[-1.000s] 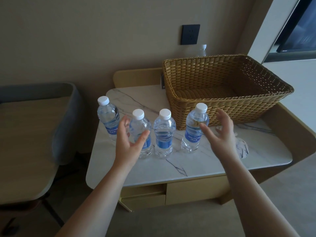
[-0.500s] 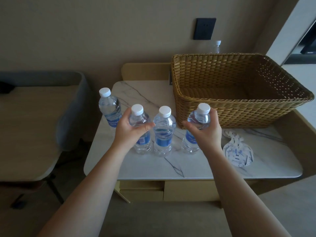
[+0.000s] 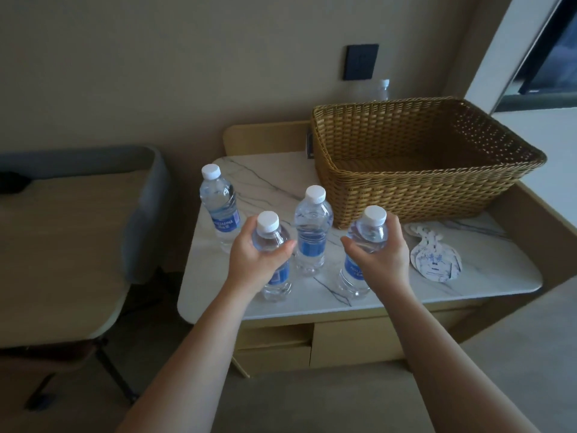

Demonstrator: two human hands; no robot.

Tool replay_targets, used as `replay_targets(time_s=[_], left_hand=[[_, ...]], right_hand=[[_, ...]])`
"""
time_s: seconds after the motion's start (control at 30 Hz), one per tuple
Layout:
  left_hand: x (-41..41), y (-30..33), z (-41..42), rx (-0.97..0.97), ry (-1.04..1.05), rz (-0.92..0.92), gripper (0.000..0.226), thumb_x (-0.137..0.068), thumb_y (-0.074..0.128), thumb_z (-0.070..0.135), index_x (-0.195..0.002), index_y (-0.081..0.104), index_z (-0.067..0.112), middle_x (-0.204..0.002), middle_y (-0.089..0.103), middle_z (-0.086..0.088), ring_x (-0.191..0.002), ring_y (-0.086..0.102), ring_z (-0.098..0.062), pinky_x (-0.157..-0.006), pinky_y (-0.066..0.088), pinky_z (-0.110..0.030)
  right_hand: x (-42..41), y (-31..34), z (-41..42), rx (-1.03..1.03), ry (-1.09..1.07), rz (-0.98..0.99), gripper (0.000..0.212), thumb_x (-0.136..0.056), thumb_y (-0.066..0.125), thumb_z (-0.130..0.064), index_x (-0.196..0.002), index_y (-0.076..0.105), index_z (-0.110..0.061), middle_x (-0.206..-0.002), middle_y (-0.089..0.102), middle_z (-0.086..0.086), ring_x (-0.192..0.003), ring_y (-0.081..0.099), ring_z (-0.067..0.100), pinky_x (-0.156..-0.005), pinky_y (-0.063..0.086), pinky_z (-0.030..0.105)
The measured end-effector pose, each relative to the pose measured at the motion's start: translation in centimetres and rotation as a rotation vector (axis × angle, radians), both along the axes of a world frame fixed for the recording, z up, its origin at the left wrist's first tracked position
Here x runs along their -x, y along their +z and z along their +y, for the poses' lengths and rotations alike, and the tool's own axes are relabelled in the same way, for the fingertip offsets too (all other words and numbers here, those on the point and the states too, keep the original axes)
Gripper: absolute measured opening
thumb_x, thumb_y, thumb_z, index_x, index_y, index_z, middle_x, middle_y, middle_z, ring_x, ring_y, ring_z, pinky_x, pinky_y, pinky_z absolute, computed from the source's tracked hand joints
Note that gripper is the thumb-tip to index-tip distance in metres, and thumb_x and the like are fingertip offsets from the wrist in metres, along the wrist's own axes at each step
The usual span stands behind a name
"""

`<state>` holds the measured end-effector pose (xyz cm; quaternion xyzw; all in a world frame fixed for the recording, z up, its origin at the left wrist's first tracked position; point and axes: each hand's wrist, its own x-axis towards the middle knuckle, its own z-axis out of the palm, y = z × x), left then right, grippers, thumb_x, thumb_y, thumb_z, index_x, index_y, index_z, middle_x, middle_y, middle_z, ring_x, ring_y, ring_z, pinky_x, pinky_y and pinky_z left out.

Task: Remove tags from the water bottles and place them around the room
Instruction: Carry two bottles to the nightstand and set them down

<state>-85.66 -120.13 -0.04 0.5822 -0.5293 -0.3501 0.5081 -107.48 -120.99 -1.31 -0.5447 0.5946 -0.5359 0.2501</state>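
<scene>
Several clear water bottles with white caps and blue labels are on or just above the marble table top (image 3: 487, 267). My left hand (image 3: 256, 260) grips one water bottle (image 3: 270, 232) by its shoulder. My right hand (image 3: 381, 254) grips another water bottle (image 3: 368, 228) the same way. Both held bottles look raised and drawn toward me. Two bottles stand untouched: a far-left bottle (image 3: 218, 204) and a middle bottle (image 3: 312, 226). Paper tags (image 3: 435, 257), white with blue print, lie flat on the table right of my right hand.
A large empty wicker basket (image 3: 421, 189) fills the back right of the table. Another bottle (image 3: 383, 89) pokes up behind it, below a dark wall socket (image 3: 361, 61). A grey-edged chair or low table (image 3: 62, 239) stands to the left. Drawers sit under the table top.
Both hands went from open beside the bottles to closed around one bottle each. The two held bottles have come out of the row toward me.
</scene>
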Motion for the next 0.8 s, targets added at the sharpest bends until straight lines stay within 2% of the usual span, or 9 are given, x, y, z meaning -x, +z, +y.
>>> replay_targets(time_s=[0.13, 0.3, 0.4, 0.5, 0.63, 0.73, 0.8], left_hand=[[-0.6, 0.1, 1.7, 0.055, -0.076, -0.004, 0.034, -0.065, 0.082, 0.033, -0.089, 0.057, 0.036, -0.088, 0.068, 0.009, -0.088, 0.065, -0.012, -0.085, 0.053, -0.042], [-0.7, 0.2, 4.4, 0.081, -0.209, 0.006, 0.034, -0.066, 0.08, 0.035, -0.09, 0.057, 0.04, -0.088, 0.067, 0.015, -0.086, 0.064, -0.01, -0.081, 0.053, -0.037], [0.7, 0.3, 5.7, 0.079, -0.343, 0.026, 0.036, -0.068, 0.079, 0.034, -0.097, 0.058, 0.029, -0.092, 0.068, 0.006, -0.09, 0.065, -0.017, -0.083, 0.054, -0.048], [3.5, 0.5, 7.2, 0.044, -0.466, 0.084, 0.038, -0.063, 0.079, 0.037, -0.093, 0.059, 0.026, -0.092, 0.068, -0.004, -0.092, 0.067, -0.027, -0.086, 0.052, -0.055], [8.4, 0.5, 9.7, 0.02, -0.625, 0.082, 0.033, -0.064, 0.081, 0.034, -0.083, 0.055, 0.031, -0.083, 0.064, 0.002, -0.09, 0.068, -0.027, -0.084, 0.054, -0.049], [12.6, 0.4, 12.0, 0.018, -0.758, 0.08, 0.033, -0.068, 0.082, 0.029, -0.077, 0.05, 0.032, -0.077, 0.059, 0.004, -0.086, 0.067, -0.03, -0.079, 0.052, -0.045], [15.6, 0.3, 13.8, 0.022, -0.841, 0.094, 0.032, -0.067, 0.081, 0.029, -0.08, 0.052, 0.027, -0.077, 0.06, 0.0, -0.083, 0.065, -0.031, -0.077, 0.052, -0.043]], right_hand=[[-1.5, 0.2, 3.3, 0.004, -0.072, 0.011, 0.047, -0.068, 0.081, -0.03, -0.103, 0.05, -0.033, -0.09, 0.061, -0.018, -0.087, 0.058, -0.001, -0.072, 0.042, 0.02], [-2.0, 0.0, 8.2, -0.02, -0.192, -0.081, 0.045, -0.068, 0.081, -0.032, -0.102, 0.053, -0.037, -0.09, 0.065, -0.016, -0.086, 0.062, -0.001, -0.07, 0.043, 0.019], [-1.2, -0.3, 11.6, -0.031, -0.279, -0.119, 0.044, -0.069, 0.082, -0.028, -0.103, 0.054, -0.035, -0.092, 0.068, -0.013, -0.088, 0.065, 0.001, -0.07, 0.046, 0.018], [0.4, -0.2, 15.2, -0.015, -0.422, -0.114, 0.045, -0.066, 0.082, -0.029, -0.102, 0.054, -0.034, -0.088, 0.067, -0.014, -0.08, 0.063, -0.006, -0.063, 0.043, 0.009], [3.4, 0.0, 20.6, -0.006, -0.621, -0.134, 0.045, -0.061, 0.078, -0.033, -0.1, 0.055, -0.037, -0.086, 0.067, -0.014, -0.077, 0.064, -0.003, -0.061, 0.045, 0.006], [5.9, 0.2, 25.0, -0.006, -0.768, -0.146, 0.045, -0.062, 0.079, -0.033, -0.1, 0.055, -0.037, -0.085, 0.067, -0.02, -0.077, 0.066, -0.002, -0.066, 0.049, 0.015], [7.7, 0.5, 28.0, 0.008, -0.88, -0.132, 0.045, -0.059, 0.077, -0.036, -0.098, 0.055, -0.035, -0.083, 0.065, -0.026, -0.075, 0.063, -0.008, -0.062, 0.043, 0.005]])
